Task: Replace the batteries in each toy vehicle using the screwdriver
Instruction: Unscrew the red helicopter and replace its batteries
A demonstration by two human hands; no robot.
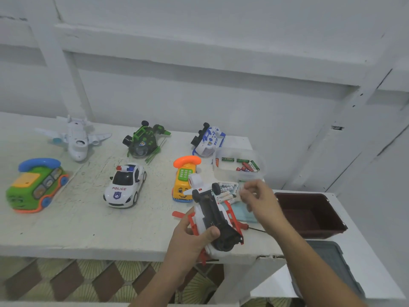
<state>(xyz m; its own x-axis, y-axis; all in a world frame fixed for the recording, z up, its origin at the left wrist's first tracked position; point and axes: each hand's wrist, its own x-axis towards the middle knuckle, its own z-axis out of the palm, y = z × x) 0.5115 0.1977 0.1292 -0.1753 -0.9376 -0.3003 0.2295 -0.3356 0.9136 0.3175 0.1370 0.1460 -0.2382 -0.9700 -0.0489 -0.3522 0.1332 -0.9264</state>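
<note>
Your L grip [192, 237] wraps toy [213, 214], belly up, at desk [88, 229] front edge, long axis front-to-back. R grip [259, 200] nearer batteries [228, 191] by toy's far end; fingers curled, blurred, can't tell contents.

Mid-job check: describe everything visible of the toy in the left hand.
The white plastic toy vehicle with red-orange side rails is held belly-up, its black underside facing the camera, a black wheel at its far end. The left hand grips its near end, thumb on the underside, over the table's front edge.
</note>
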